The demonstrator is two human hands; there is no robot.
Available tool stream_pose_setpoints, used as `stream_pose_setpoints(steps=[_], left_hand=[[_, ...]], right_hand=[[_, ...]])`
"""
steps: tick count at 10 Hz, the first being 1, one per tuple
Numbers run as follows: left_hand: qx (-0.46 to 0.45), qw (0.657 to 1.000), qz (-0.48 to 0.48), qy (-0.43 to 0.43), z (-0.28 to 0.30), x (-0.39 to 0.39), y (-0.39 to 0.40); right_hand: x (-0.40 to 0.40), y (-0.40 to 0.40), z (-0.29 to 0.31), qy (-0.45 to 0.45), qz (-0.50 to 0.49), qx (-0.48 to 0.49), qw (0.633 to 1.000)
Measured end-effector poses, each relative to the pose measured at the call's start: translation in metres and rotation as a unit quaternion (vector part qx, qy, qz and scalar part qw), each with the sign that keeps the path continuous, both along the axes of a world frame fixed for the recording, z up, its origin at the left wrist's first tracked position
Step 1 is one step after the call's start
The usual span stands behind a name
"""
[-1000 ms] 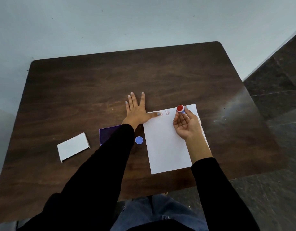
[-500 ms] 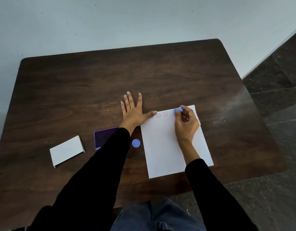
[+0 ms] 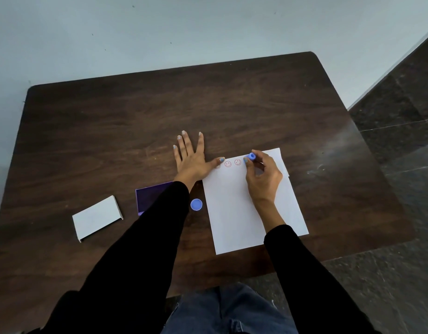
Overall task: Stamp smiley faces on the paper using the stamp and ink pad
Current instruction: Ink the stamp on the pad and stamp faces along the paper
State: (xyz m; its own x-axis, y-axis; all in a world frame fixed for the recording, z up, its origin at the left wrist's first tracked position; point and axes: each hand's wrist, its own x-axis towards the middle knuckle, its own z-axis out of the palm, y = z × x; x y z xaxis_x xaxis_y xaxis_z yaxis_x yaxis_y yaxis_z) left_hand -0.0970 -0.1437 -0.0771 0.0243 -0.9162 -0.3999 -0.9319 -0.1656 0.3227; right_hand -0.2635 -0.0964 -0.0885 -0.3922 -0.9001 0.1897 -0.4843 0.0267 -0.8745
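Dark wood table (image 3: 232, 104) against a pale wall carries all items. Stamp (image 3: 251, 156), blue, stands on the paper (image 3: 234, 213) near its far edge, pinched at the fingertips of the right hand (image 3: 263, 179), which is closed around it from the near side. Three red smileys (image 3: 228, 164) lie in a row just left of the stamp. Left hand (image 3: 191, 160) is spread flat, empty, thumb on the paper's far-left corner. Blue cap (image 3: 196, 204) sits just left of the paper; purple ink pad (image 3: 150, 196) and white lid (image 3: 97, 216) lie further left.

table (image 3: 232, 97) | paper (image 3: 234, 213) | ink pad (image 3: 150, 196) | blue cap (image 3: 196, 204) | white box (image 3: 97, 218)
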Motion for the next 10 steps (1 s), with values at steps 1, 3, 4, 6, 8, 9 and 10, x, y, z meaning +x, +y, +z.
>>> stream_pose_setpoints(steps=[1,3,4,6,8,9,10], left_hand=[[0.001,1.000,-0.001,-0.005,0.000,0.000,0.000],[0.002,1.000,0.003,-0.004,-0.001,0.000,0.000],[-0.003,1.000,0.005,-0.005,-0.001,0.000,0.001],[-0.006,1.000,0.003,-0.007,-0.001,0.000,0.002],[-0.009,1.000,0.003,-0.011,-0.001,0.000,0.002],[-0.010,1.000,0.004,-0.010,0.000,0.000,0.002],[-0.010,1.000,0.004,-0.008,-0.001,0.000,0.003]], right_hand=[[0.001,0.000,0.001,0.011,0.001,0.007,1.000],[0.004,0.000,0.002,0.040,0.016,0.039,0.998],[0.005,0.000,0.005,0.037,0.011,0.051,0.998],[0.003,-0.002,0.012,0.091,0.024,0.045,0.995],[0.007,-0.010,0.017,0.026,-0.020,0.114,0.993],[0.008,-0.009,0.017,0.038,-0.018,0.109,0.993],[0.007,-0.010,0.019,0.001,-0.036,0.125,0.992]])
